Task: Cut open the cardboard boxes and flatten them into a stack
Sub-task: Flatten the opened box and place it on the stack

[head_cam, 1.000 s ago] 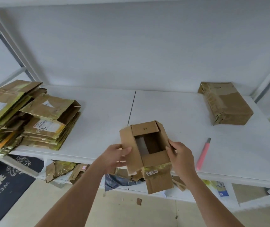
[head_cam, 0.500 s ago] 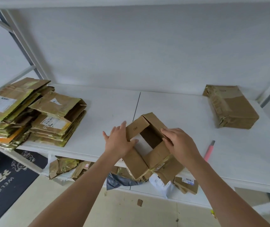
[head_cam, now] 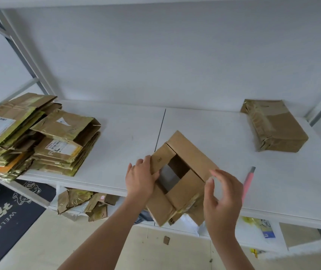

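- Head view: an opened cardboard box (head_cam: pixel 183 178), both ends open so the shelf showed through it, lay tilted at the front edge of the white shelf (head_cam: pixel 116 141), its lower flaps hanging past the edge.
- The left hand (head_cam: pixel 141 182) gripped the box's left flap, fingers over the top of the flap and thumb curled round its inner edge.
- The right hand (head_cam: pixel 223 199) was held just beside the box's right corner, fingers spread and loosely bent, holding nothing (whether a fingertip touched the cardboard could not be told).
- A stack of flattened boxes (head_cam: pixel 29 137), taped and labelled, sat on the shelf's left end, well apart from the held box.
- A taped, unopened box (head_cam: pixel 274 125) sat at the shelf's back right.
- A pink cutter (head_cam: pixel 248 181) lay on the shelf just right of the right hand, partly hidden behind it.
- Crumpled cardboard scraps (head_cam: pixel 85 203) lay on the lower level beneath the shelf; a dark welcome mat (head_cam: pixel 5 217) was on the floor at lower left.
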`<state>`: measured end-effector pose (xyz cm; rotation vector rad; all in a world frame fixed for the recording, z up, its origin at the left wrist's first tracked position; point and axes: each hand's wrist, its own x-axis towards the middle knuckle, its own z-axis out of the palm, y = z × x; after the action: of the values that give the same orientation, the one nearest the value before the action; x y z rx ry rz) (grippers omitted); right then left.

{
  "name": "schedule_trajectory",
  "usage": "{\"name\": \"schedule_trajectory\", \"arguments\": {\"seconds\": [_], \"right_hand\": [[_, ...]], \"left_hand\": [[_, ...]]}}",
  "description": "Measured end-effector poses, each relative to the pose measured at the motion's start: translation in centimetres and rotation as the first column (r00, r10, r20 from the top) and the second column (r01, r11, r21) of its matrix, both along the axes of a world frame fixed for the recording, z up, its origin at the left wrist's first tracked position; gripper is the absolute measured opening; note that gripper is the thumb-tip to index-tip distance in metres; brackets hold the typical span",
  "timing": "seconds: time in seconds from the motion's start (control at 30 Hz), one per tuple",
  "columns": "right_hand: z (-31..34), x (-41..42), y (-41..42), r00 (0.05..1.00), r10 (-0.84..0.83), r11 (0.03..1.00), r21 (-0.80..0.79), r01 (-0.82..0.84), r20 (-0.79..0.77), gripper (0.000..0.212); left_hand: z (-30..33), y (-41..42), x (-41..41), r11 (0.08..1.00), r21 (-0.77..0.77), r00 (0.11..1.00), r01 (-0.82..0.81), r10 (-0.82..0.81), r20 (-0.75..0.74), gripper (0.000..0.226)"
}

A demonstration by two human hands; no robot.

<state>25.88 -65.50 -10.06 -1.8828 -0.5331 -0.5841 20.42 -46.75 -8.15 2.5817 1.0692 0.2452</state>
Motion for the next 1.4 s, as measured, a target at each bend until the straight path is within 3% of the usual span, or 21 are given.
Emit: {"name": "schedule_trajectory", "arguments": {"seconds": [0.07,0.17,0.27,0.37,0.47,0.53,0.63,0.7,0.77,0.8,0.87,0.93,1.0,1.03,1.1,1.17,1.27,1.33,1.4], "right_hand": [[0.2,-0.7,0.3,0.995,-0.082,0.996,-0.032,0.081,-0.053,0.027],[-0.5,-1.1,1.1,0.978,-0.061,0.994,-0.102,0.041,-0.2,0.04],[-0.8,0.0,2.0,0.922,-0.08,0.986,-0.168,0.016,-0.379,0.071],[-0.3,0.9,3.1,0.887,-0.17,0.954,-0.296,0.04,-0.429,0.1],[0.3,1.3,3.9,0.859,-0.211,0.923,-0.384,0.018,-0.467,0.111],[0.8,1.6,3.9,0.839,-0.189,0.923,-0.384,-0.026,-0.511,0.113],[1.7,1.6,3.9,0.798,0.027,0.96,-0.208,-0.189,-0.601,0.112],[2.5,1.7,3.9,0.713,0.183,0.941,-0.089,-0.327,-0.677,0.105],[3.4,2.4,3.6,0.669,0.247,0.89,-0.11,-0.443,-0.701,0.09],[3.9,2.8,3.3,0.678,0.26,0.863,-0.148,-0.482,-0.688,0.081],[4.9,3.5,2.7,0.721,0.306,0.814,-0.222,-0.536,-0.621,0.067],[5.8,3.9,1.9,0.757,0.376,0.766,-0.28,-0.578,-0.534,0.065],[6.3,4.4,1.0,0.787,0.44,0.684,-0.407,-0.605,-0.431,0.074],[6.3,4.7,0.7,0.787,0.471,0.616,-0.49,-0.617,-0.398,0.08],[5.3,5.1,0.4,0.759,0.491,0.475,-0.599,-0.645,-0.428,0.088],[3.2,5.1,0.2,0.715,0.416,0.38,-0.607,-0.698,-0.562,0.092],[-0.6,4.2,0.1,0.61,0.34,0.309,-0.528,-0.791,-0.716,0.088],[-2.2,3.2,0.1,0.578,0.31,0.261,-0.517,-0.815,-0.755,0.078],[-2.6,2.6,0.3,0.581,0.285,0.224,-0.536,-0.814,-0.762,0.071]], "left_hand": [[-0.1,-0.2,-0.2,0.998,-0.039,0.998,-0.055,0.055,0.019,0.042],[-0.1,-0.8,-0.5,0.996,-0.067,0.998,-0.051,0.054,0.037,0.042],[0.1,-1.1,-0.4,0.99,-0.138,0.995,-0.021,0.033,0.09,0.041],[0.4,-0.8,-0.8,0.969,-0.247,0.982,-0.011,0.056,0.178,0.039],[0.5,-0.8,-1.7,0.944,-0.329,0.968,-0.009,0.091,0.233,0.044],[0.5,-1.0,-2.0,0.936,-0.351,0.96,-0.016,0.112,0.256,0.045],[0.6,-0.7,-1.7,0.883,-0.462,0.923,-0.08,0.241,0.3,0.027],[0.8,0.1,-1.5,0.808,-0.579,0.882,-0.114,0.35,0.315,0.045],[1.2,0.7,-1.3,0.703,-0.707,0.845,-0.076,0.421,0.329,0.047],[1.5,0.9,-1.2,0.622,-0.783,0.821,-0.026,0.46,0.338,0.043],[2.1,1.5,-0.9,0.367,-0.918,0.748,0.151,0.565,0.349,0.03],[2.7,2.5,-1.1,0.11,-0.928,0.669,0.356,0.663,0.336,0.021],[2.6,3.4,-1.7,-0.05,-0.871,0.624,0.489,0.718,0.309,0.03],[2.2,3.8,-2.3,-0.077,-0.857,0.609,0.509,0.736,0.296,0.035],[1.3,4.4,-3.8,-0.086,-0.869,0.594,0.486,0.763,0.256,0.045],[-0.2,4.9,-5.5,-0.128,-0.896,0.599,0.425,0.782,0.172,0.058],[-2.5,5.2,-6.8,-0.165,-0.966,0.709,0.199,0.704,0.026,0.065],[-3.6,4.8,-6.6,-0.062,-0.998,0.827,-0.01,0.561,-0.043,0.057],[-5.2,4.6,-6.4,0.141,-0.97,0.871,-0.199,0.48,-0.109,0.037]]}}
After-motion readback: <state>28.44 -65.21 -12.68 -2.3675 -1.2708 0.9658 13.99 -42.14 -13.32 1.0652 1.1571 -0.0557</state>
